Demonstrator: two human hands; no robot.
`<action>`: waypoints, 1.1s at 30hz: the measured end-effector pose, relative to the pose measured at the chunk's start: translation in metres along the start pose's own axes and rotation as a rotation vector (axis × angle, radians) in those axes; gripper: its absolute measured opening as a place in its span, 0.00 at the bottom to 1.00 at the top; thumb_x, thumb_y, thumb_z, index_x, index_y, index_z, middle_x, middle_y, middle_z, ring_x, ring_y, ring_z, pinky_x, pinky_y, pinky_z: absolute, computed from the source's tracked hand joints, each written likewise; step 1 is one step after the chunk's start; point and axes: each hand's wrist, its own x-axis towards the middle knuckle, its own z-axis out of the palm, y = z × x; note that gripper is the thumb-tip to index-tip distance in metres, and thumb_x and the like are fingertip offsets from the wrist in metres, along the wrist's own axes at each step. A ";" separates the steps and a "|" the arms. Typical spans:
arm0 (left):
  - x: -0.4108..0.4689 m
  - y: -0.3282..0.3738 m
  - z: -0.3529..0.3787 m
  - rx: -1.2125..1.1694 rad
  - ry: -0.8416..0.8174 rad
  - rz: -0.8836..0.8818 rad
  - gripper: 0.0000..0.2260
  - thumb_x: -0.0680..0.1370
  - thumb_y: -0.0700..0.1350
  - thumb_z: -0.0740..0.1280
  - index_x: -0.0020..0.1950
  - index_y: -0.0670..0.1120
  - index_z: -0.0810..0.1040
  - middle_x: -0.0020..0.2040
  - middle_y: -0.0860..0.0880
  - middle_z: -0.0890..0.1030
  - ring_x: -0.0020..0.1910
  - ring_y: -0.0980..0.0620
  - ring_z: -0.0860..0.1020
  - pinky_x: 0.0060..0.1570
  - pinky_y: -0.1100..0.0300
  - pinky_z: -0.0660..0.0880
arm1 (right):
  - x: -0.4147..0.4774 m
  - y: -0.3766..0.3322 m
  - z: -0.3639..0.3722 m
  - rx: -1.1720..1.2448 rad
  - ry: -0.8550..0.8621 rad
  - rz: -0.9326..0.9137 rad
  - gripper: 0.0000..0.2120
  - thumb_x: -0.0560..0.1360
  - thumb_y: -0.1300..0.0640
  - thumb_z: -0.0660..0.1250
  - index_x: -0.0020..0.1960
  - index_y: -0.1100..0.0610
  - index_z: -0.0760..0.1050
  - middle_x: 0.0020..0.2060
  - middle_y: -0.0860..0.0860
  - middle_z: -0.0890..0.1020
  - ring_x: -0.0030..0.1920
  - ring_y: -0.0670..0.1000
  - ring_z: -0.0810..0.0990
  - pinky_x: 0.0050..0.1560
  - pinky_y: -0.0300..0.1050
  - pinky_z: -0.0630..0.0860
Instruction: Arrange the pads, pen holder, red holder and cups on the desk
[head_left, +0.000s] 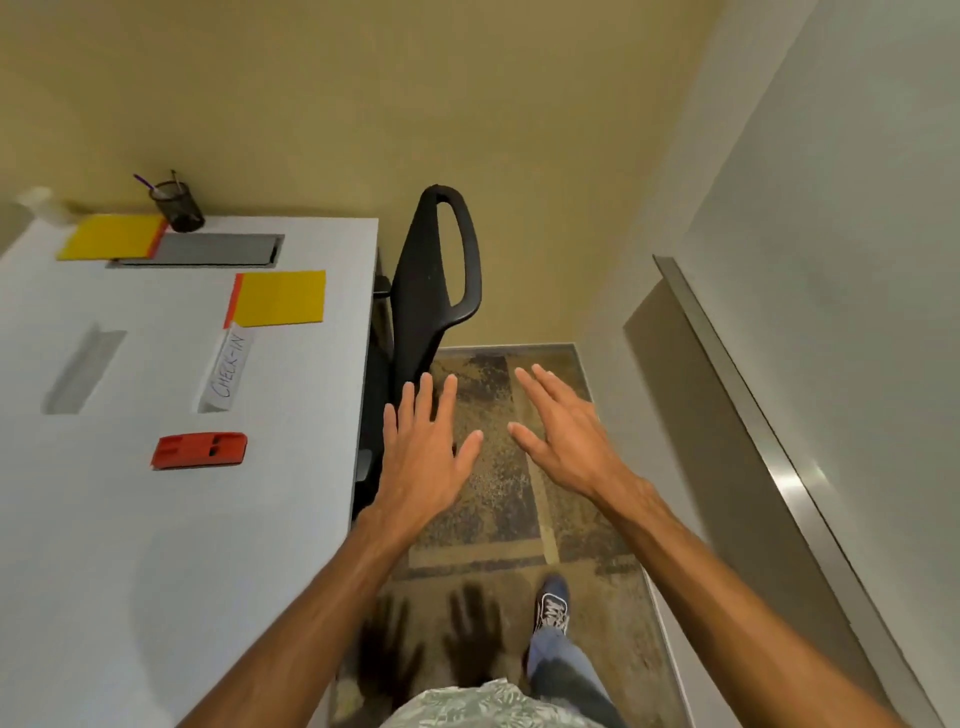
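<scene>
A white desk (130, 519) fills the left. On it lie two yellow pads with red edges, one at the back (111, 236) and one nearer the right edge (280, 299). A black mesh pen holder (179, 208) with pens stands at the back by the wall. The red holder (200, 450) lies flat in the middle of the desk. Something pale and blurred, perhaps cups (44, 205), sits at the back left corner. My left hand (423, 449) and my right hand (563, 431) are spread flat over the floor, right of the desk, holding nothing.
A "CHECK-IN" sign (228, 371) and a clear stand (83, 369) rest on the desk, with a grey cable hatch (218, 249) at the back. A black chair (431, 291) stands against the desk's right edge. A white wall with a metal rail (753, 410) closes the right.
</scene>
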 end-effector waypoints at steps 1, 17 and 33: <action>0.016 0.002 0.001 0.001 0.031 -0.039 0.32 0.82 0.61 0.53 0.82 0.52 0.44 0.82 0.45 0.46 0.81 0.44 0.44 0.78 0.42 0.46 | 0.022 0.009 -0.003 0.015 0.012 -0.037 0.32 0.81 0.42 0.59 0.81 0.48 0.52 0.80 0.51 0.56 0.80 0.51 0.54 0.75 0.55 0.59; 0.187 0.026 -0.025 -0.076 0.272 -0.566 0.31 0.82 0.63 0.49 0.82 0.53 0.44 0.82 0.46 0.43 0.81 0.46 0.41 0.78 0.44 0.42 | 0.301 0.052 -0.058 0.134 0.008 -0.618 0.25 0.81 0.49 0.61 0.77 0.52 0.65 0.76 0.51 0.67 0.75 0.49 0.64 0.70 0.45 0.59; 0.292 -0.074 -0.043 -0.039 0.479 -0.832 0.30 0.82 0.61 0.56 0.81 0.52 0.53 0.82 0.45 0.50 0.80 0.44 0.51 0.75 0.45 0.56 | 0.492 -0.033 0.001 0.000 -0.255 -0.979 0.27 0.82 0.45 0.58 0.79 0.52 0.60 0.78 0.56 0.61 0.77 0.57 0.61 0.72 0.57 0.63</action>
